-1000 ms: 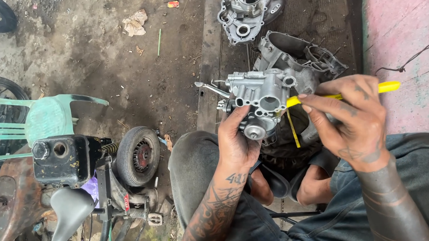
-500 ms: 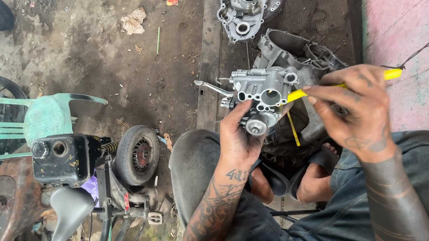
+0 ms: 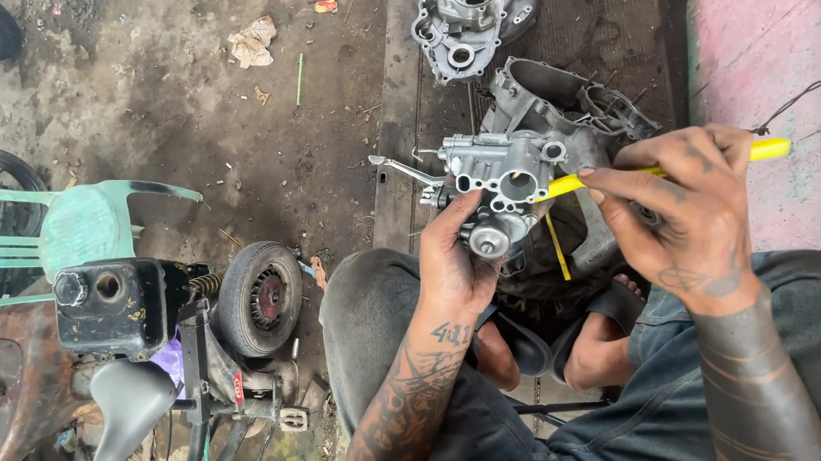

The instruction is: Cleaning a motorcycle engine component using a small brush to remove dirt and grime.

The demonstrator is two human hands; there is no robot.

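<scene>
Head view: left hand point(image 3: 455, 266) is gripping the grey cast-metal carburettor body point(image 3: 498, 182) from below, fingers clamped on it, held above the knees. Right hand point(image 3: 689, 209) is pinching a thin yellow-handled tool point(image 3: 658, 170), its tip now sitting at a round port; a second ago it was angled lower. Probing appears under way. Grey engine casings point(image 3: 473, 13) are lying on the floor beyond.

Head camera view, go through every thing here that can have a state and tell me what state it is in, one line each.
left hand: shut around the carburetor from below.
right hand: pinching the yellow tool.
carburetor: held up off the floor, bores open.
yellow tool: tip at the carburetor's round bore.
engine case half: lying open on the floor, apart.
second engine case: lying open behind the carburetor.
green plastic chair: standing, unoccupied.
small wheel: fitted on a stripped frame.
</scene>
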